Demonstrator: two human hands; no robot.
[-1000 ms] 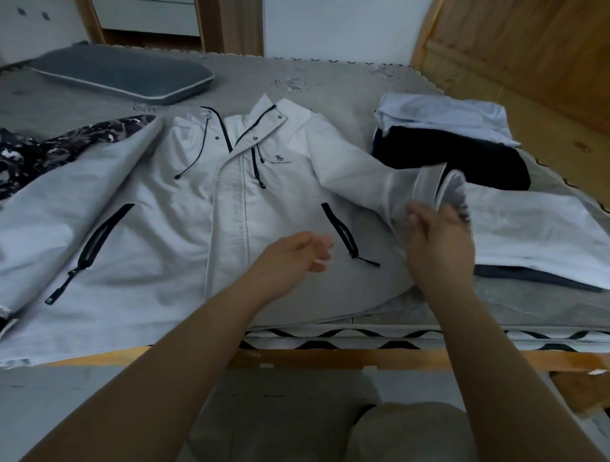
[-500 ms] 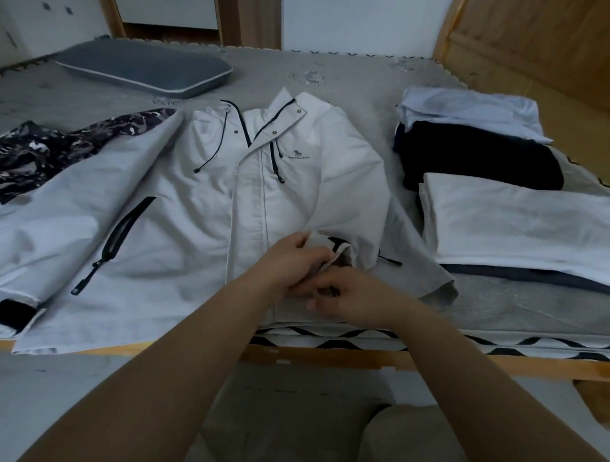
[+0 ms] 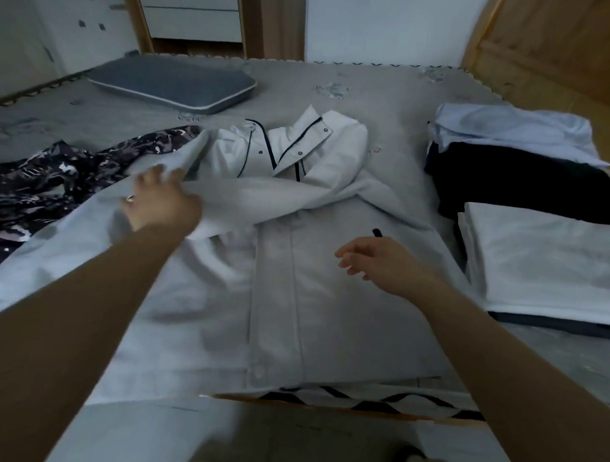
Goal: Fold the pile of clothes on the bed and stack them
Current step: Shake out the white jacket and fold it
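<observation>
That white zip-front jacket with dark trim (image 3: 299,284) lies spread on the grey bed (image 3: 388,95). It looks light, floppy and slippery, so grab seams or cuffs. Left hand (image 3: 160,203) grips its sleeve; right hand (image 3: 379,262) hovers loose, holding nothing.

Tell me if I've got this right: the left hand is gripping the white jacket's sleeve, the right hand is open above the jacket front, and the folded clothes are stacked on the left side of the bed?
Not quite. The head view shows the folded clothes stacked on the right side of the bed, not the left. The rest holds: the left hand grips the white jacket sleeve, and the right hand is open above the jacket front.
</observation>
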